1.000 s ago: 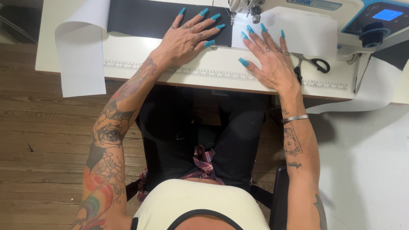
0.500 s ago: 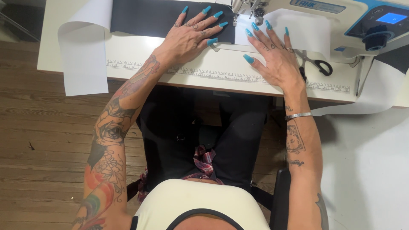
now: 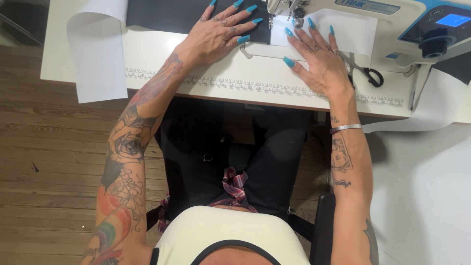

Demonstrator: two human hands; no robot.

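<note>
With your fingers (image 3: 294, 35) spread flat, gripping nothing, your left hand (image 3: 216, 32) presses the dark fabric (image 3: 167, 14) and your right hand (image 3: 319, 59) the white fabric (image 3: 343, 29) at the sewing machine (image 3: 392, 24) needle, seam seemingly barely begun; scissors (image 3: 365, 73) on the bench (image 3: 196, 73); no containers visible.

Bright, even light (soft shadows under table), sharp focus.

Matt dark cloth (image 3: 191, 14); glossy white machine (image 3: 392, 24).
</note>
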